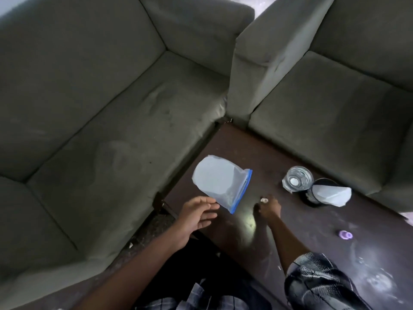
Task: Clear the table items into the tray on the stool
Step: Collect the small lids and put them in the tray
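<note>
Bag (221, 182) is pinched at one corner by L hand (199, 214) above table (245, 157) edge; scrap (264, 200) is pinched by R hand (269, 208). Either could be dropped w/ so thin a grip; tray not seen.

two sofas (100, 97) (335, 104), one zip bag (221, 182), one glass (297, 181), one dark cup (310, 199)

a grey sofa (100, 130) sits just beside a second sofa (324, 104).
</note>
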A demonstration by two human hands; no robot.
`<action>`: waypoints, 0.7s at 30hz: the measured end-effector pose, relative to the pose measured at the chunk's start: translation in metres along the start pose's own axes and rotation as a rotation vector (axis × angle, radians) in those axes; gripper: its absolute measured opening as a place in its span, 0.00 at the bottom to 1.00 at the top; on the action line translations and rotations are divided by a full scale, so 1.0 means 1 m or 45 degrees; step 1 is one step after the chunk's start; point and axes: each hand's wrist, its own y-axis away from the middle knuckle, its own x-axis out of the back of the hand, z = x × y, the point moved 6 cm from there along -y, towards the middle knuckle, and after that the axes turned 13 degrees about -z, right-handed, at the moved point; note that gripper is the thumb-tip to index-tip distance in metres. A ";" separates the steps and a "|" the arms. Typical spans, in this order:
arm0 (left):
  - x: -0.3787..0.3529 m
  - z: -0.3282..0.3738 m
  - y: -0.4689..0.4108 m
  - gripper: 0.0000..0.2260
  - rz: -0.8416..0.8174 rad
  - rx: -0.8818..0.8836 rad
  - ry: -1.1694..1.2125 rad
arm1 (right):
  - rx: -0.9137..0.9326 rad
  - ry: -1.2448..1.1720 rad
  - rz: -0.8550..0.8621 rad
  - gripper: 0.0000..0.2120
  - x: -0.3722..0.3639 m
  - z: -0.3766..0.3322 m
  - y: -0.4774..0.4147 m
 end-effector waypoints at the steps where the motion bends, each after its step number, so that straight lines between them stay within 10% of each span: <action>1: 0.005 0.002 -0.002 0.08 -0.003 0.006 -0.010 | -0.028 -0.068 0.027 0.13 -0.001 0.001 0.002; 12: -0.048 0.050 -0.001 0.23 -0.278 -0.395 -1.122 | 0.305 -0.920 -0.160 0.08 0.020 -0.097 0.184; 21: -0.138 0.050 -0.006 0.20 -0.542 -0.381 -1.264 | 0.394 -1.061 -0.124 0.06 0.083 -0.058 0.232</action>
